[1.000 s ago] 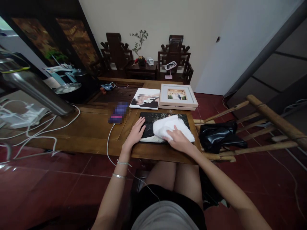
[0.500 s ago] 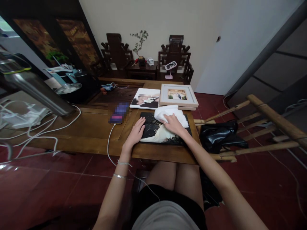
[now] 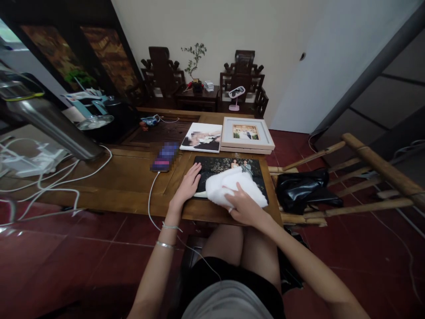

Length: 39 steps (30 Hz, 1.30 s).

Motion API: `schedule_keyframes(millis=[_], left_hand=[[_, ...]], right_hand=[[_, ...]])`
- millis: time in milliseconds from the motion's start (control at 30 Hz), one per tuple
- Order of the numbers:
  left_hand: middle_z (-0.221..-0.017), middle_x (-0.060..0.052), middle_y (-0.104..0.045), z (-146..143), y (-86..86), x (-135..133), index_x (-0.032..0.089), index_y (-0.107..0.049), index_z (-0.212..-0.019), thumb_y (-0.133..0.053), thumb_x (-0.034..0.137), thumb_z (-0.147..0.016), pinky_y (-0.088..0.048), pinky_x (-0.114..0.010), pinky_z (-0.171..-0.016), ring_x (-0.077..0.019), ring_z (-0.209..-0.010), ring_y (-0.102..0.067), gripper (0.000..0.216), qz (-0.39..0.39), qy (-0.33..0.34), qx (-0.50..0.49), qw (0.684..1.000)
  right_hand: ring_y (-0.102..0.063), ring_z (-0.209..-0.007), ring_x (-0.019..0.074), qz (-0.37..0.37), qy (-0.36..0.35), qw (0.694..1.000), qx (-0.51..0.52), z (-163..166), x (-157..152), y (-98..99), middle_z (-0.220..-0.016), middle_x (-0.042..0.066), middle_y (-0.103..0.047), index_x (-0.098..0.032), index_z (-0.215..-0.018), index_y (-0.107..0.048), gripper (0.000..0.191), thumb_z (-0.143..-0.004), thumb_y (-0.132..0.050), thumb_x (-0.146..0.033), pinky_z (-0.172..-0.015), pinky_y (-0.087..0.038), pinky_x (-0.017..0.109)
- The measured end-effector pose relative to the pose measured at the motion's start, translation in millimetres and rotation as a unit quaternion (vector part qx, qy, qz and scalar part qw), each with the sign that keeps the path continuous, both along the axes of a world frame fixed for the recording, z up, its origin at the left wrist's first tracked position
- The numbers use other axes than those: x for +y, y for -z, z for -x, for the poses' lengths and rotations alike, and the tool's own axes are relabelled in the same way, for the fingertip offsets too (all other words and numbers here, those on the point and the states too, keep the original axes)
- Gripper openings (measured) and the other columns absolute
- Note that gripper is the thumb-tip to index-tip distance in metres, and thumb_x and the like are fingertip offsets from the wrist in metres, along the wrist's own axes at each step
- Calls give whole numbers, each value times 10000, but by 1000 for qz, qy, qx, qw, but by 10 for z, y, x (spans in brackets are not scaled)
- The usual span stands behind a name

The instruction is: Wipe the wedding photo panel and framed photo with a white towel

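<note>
A dark photo print (image 3: 229,168) lies flat at the near edge of the wooden table (image 3: 126,177). My left hand (image 3: 188,186) rests open and flat on the print's left edge. My right hand (image 3: 243,204) presses a white cloth (image 3: 232,186) onto the print's near part, fingers closed over the cloth. The upper part of the picture shows two figures.
Behind the print lie a second photo print (image 3: 202,137) and a white framed picture (image 3: 246,133). A phone (image 3: 164,156) with a white cable sits to the left. White cables and a metal pot are at far left. A black bag (image 3: 307,186) rests on a bamboo rack at right.
My right hand has drawn the cloth from the print's far edge back to its near edge, uncovering the top of the picture. My left hand has stayed put.
</note>
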<state>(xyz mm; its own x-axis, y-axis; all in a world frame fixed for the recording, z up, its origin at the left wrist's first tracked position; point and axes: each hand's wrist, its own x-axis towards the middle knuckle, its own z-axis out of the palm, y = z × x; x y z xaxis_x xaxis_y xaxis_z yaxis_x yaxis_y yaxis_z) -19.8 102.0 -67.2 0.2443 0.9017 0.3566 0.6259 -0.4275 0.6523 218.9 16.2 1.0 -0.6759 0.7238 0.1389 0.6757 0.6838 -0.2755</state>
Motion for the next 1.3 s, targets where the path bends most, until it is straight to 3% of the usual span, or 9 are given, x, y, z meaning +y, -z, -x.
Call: schedule_keyframes(millis=[133, 267, 367, 533, 733, 900, 1000, 1133, 1300], left_hand=[[-1451, -116, -408, 6, -7, -5, 157, -447, -1348, -322, 325, -945, -239, -427, -1139, -190, -1382, -301, 454, 1, 3, 2, 1000], [-1448, -111, -414, 11, -13, -7, 170, -449, -1349, -332, 341, -946, -238, -431, -1139, -195, -1383, -300, 454, 0, 7, -4, 1000], [-1447, -113, -415, 12, -16, -4, 168, -454, -1346, -339, 351, -943, -235, -429, -1141, -199, -1382, -303, 457, 0, 7, -9, 1000], [-1448, -117, -412, 13, -3, 5, 159, -450, -1348, -337, 342, -944, -236, -435, -1141, -205, -1382, -302, 458, 0, 10, -8, 1000], [-1450, -117, -409, 11, -2, 2, 154, -454, -1347, -334, 332, -946, -235, -430, -1143, -207, -1383, -299, 455, -2, 9, -6, 1000], [-1451, -112, -409, 12, -5, -2, 159, -457, -1345, -338, 343, -949, -234, -428, -1144, -203, -1385, -294, 453, 1, 6, -10, 1000], [-1449, -117, -411, 16, 7, 0, 152, -455, -1346, -337, 341, -950, -238, -428, -1142, -201, -1383, -299, 454, -3, 8, -10, 1000], [-1448, -113, -413, 19, 27, 12, 161, -455, -1346, -334, 334, -951, -242, -442, -1138, -203, -1380, -305, 448, -4, 4, -6, 1000], [-1432, -141, -429, -3, -17, 1, 117, -473, -1331, -322, 360, -954, -248, -433, -1138, -216, -1372, -323, 474, -7, 5, -11, 1000]], right_hand=[[-603, -970, 265, -15, 54, 998, -20, 93, 579, -37, -1000, 118, -685, -173, -1006, -594, 235, -929, -393, -268, -1031, -263, 470], [-587, -986, 275, -26, 92, 995, -13, 158, 1135, -68, -1059, 129, -670, -157, -1046, -584, 277, -942, -375, -305, -963, -319, 414], [-575, -1010, 294, -21, 121, 992, -18, 203, 1323, -80, -1046, 158, -666, -135, -1068, -584, 306, -942, -362, -304, -935, -335, 423], [-481, -1194, 310, -51, 129, 990, -33, 305, 1066, -11, -1248, 211, -559, -139, -1129, -578, 300, -887, -411, -195, -1018, -229, 561], [-294, -1358, 285, -17, 29, 999, -36, 288, 202, 39, -1319, 215, -506, -144, -1069, -607, 291, -801, -493, -143, -1071, -142, 611], [-314, -1353, 270, 45, -43, 997, -35, 132, -252, -60, -1239, 183, -579, -170, -948, -618, 250, -735, -508, -102, -1080, -143, 615], [-428, -1275, 259, 36, -28, 999, -14, 34, -147, -75, -1275, 179, -560, -167, -946, -611, 224, -760, -501, -106, -1094, -181, 552], [-533, -1150, 263, -8, 41, 999, -8, -23, 327, -46, -1216, 169, -601, -153, -1002, -604, 203, -876, -448, -183, -1068, -230, 505], [-517, -1154, 306, -34, 139, 989, -32, 128, 862, -51, -1188, 190, -603, -143, -1102, -592, 278, -911, -403, -218, -1004, -274, 543]])
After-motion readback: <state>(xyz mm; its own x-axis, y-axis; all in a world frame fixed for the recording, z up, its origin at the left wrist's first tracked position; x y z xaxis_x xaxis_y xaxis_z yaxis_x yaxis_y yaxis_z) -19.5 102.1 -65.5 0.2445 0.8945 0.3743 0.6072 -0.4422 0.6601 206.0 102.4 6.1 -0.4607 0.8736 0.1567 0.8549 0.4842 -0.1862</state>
